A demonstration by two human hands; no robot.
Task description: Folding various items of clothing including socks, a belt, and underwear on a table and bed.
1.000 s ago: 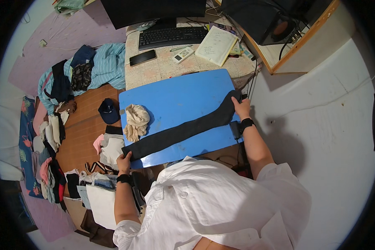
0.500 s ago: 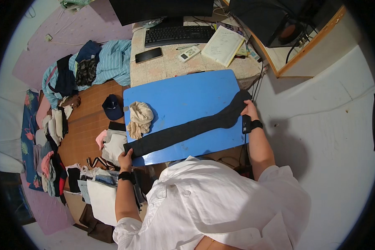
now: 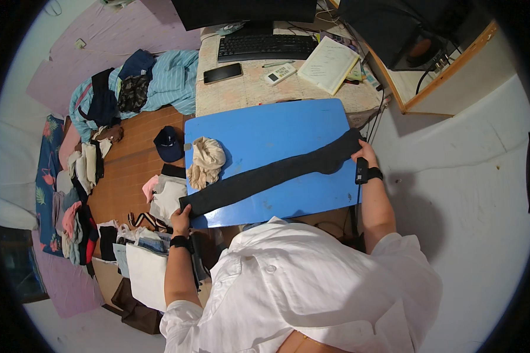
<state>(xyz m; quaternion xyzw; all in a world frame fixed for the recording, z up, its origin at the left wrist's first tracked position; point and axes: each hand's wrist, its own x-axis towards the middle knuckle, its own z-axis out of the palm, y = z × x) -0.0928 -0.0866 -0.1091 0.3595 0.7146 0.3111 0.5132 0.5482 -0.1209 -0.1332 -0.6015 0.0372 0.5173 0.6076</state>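
The left hand (image 3: pixel 181 220) pinches the open end of a long dark sock (image 3: pixel 271 175). Its thumb is on top, and the other fingers are mostly hidden. The right hand (image 3: pixel 365 155) holds the foot end, near the toe. I can't see all of its fingers. A black box (image 3: pixel 361 170) sits by the right wrist.

The sock is pulled out long and slants across the blue bench (image 3: pixel 265 132). Both ends reach the bench's sides. I can't tell if it lies flat on the top or is held just over it, or if it is one sock or two.

A tan cloth (image 3: pixel 208 156) sits bunched up near the left edge. Its folds hide its shape. A dark cap (image 3: pixel 168 144) is just left of the bench. The white shirt (image 3: pixel 300 276) hides what is below.

Behind are a phone (image 3: pixel 223 73), a keyboard (image 3: pixel 267 46) and an open notebook (image 3: pixel 328 63) with writing too small to read. The screen (image 3: pixel 244 12) is cut off at the top. To the left, folded clothes (image 3: pixel 147 273) cover each other, so many are hard to name.
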